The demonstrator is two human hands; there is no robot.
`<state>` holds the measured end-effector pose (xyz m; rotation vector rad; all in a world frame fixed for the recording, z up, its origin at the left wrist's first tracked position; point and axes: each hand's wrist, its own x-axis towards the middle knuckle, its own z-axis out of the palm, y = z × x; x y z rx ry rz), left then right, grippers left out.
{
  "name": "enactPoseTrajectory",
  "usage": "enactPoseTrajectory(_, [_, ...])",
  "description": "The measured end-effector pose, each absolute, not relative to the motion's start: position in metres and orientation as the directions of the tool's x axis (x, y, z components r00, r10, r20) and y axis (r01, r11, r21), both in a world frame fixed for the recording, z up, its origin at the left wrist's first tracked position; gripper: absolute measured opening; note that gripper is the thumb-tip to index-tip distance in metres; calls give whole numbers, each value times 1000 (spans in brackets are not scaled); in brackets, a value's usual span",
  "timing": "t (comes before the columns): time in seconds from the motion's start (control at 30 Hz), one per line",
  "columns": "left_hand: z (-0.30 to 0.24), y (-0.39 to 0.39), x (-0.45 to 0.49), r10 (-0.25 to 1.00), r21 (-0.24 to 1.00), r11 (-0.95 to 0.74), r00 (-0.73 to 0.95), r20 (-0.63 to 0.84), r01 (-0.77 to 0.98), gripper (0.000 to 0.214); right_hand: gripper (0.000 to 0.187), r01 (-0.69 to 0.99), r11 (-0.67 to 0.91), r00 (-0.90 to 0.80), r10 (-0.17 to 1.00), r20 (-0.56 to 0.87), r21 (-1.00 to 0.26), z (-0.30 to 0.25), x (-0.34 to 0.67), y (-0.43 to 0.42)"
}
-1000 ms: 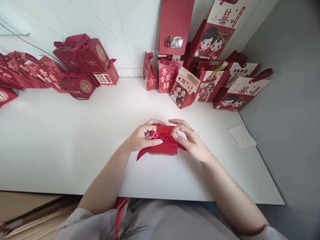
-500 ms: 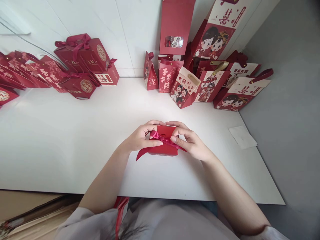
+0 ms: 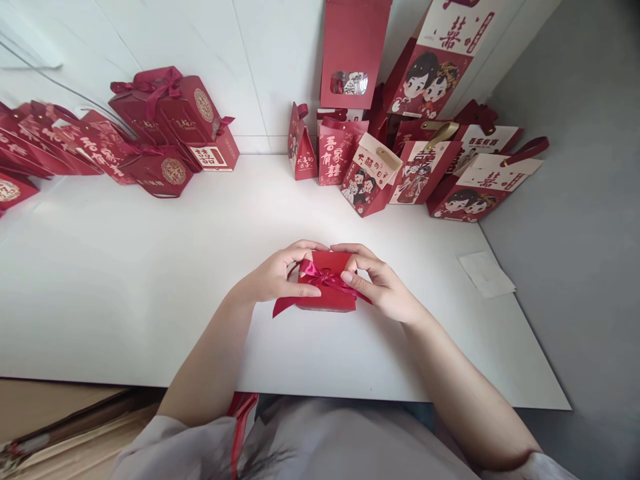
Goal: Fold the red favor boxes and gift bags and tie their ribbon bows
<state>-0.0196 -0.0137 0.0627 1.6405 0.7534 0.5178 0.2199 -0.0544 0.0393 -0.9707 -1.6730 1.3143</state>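
Note:
A small red gift box [image 3: 327,300] lies on the white table in front of me, a dark pink ribbon [image 3: 325,278] tied in a bow across its top. My left hand [image 3: 287,273] wraps the box's left side, fingers along the back edge and thumb resting on the face below the bow. One ribbon tail trails out to the left under this hand. On the other side, my right hand [image 3: 377,277] grips the box's right edge, its thumb pressing on the ribbon just right of the knot. The fingertips of both hands nearly meet behind the box.
Several red and cream gift boxes [image 3: 367,177] stand at the back right against the tiled wall. More dark red ribboned boxes [image 3: 163,170] are grouped at the back left. A white paper [image 3: 486,273] lies by the grey wall on the right.
My left thumb has slid slightly left and down, off the bow, and the bow's left loop shows more fully. My right hand and the box have hardly moved.

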Motion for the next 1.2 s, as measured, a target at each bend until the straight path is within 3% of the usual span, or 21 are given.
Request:
enactPoseTrajectory(0.1, [67, -14, -27, 775, 955, -138, 629, -59, 261, 40, 27, 103, 158, -394, 913, 106, -982, 41, 218, -56])
enactPoseTrajectory(0.17, [71, -14, -34, 866, 909, -150, 495, -69, 389, 42, 28, 102, 148, -388, 916, 97, -984, 42, 218, -56])
enactPoseTrajectory(0.27, [78, -13, -46, 932, 748, -56, 303, -199, 661, 43, 31, 80, 124, -388, 918, 84, -989, 42, 218, -56])
enactPoseTrajectory(0.33, [82, -11, -52, 893, 674, -37, 327, -309, 738, 52, 32, 68, 114, -387, 919, 79, -991, 42, 218, -56])
enactPoseTrajectory(0.43, [83, -10, -55, 743, 727, -96, 535, -402, 680, 56, 31, 73, 109, -381, 922, 73, -991, 41, 218, -56])
enactPoseTrajectory(0.57, [83, -10, -53, 573, 828, -93, 710, -409, 552, 43, 31, 79, 115, -368, 926, 78, -990, 41, 217, -56])
enactPoseTrajectory(0.77, [86, -9, -54, 544, 884, -86, 765, -345, 460, 33, 33, 67, 114, -347, 934, 83, -991, 40, 217, -56])
enactPoseTrajectory(1.2, [81, -4, -61, 493, 873, -132, 795, -353, 469, 34, 34, 97, 120, -366, 927, 77, -988, 39, 216, -56])
